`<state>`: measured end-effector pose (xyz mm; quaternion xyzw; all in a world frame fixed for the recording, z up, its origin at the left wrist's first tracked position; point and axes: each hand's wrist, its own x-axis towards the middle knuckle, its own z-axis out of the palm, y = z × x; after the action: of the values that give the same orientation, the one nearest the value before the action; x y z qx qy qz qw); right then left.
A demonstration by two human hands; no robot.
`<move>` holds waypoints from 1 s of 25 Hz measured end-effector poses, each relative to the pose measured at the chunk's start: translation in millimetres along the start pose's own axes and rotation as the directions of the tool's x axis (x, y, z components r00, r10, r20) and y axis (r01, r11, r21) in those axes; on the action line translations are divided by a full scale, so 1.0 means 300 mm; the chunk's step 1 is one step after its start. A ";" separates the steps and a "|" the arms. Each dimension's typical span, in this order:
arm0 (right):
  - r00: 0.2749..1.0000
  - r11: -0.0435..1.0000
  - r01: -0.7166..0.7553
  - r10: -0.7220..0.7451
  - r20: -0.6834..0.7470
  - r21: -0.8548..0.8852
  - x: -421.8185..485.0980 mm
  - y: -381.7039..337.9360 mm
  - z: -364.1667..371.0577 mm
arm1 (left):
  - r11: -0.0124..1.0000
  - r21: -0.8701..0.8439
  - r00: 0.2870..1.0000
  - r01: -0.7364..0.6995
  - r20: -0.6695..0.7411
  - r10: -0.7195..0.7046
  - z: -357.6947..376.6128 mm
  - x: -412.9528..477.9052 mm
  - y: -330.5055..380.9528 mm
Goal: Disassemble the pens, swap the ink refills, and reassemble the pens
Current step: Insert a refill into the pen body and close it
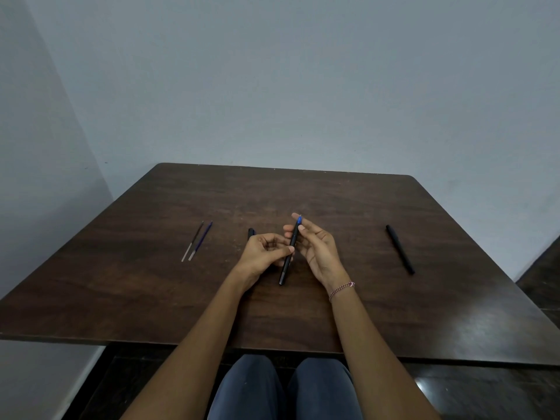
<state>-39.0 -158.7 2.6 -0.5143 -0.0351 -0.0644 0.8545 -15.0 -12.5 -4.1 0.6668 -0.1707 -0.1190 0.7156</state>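
Over the middle of the dark wooden table [333,313] both my hands hold a black pen barrel [287,268] with a blue tip end pointing away from me. My left hand [263,253] pinches its middle with thumb and forefinger. My right hand [315,247] grips the upper part near the blue end. A black cap or pen part [251,233] peeks out behind my left hand. Two loose ink refills lie side by side at the left: a dark one [192,241] and a blue one [200,240]. A second black pen [400,248] lies at the right.
The table's far edge meets a plain pale wall. My knees in blue trousers [285,389] show below the near edge. A bracelet [341,288] is on my right wrist. Dark glossy floor shows at the right.
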 end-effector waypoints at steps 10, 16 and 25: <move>0.996 0.998 0.046 -0.049 -0.071 -0.042 0.008 0.010 0.000 | 0.999 0.045 1.000 -0.003 0.002 0.002 -0.006 0.000 -0.008; 0.992 0.998 0.058 -0.060 -0.112 -0.025 0.013 0.013 0.002 | 0.999 0.039 1.000 0.012 0.012 -0.013 -0.004 -0.002 -0.011; 0.980 0.997 0.034 -0.046 -0.195 -0.063 0.031 0.023 -0.003 | 0.998 0.034 0.960 -0.058 -0.272 0.065 0.000 -0.024 0.030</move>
<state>-28.8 -157.0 -2.7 -0.5296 0.0410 -0.1329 0.8367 -22.0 -8.9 4.2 0.6801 -0.0926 -0.0014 0.7272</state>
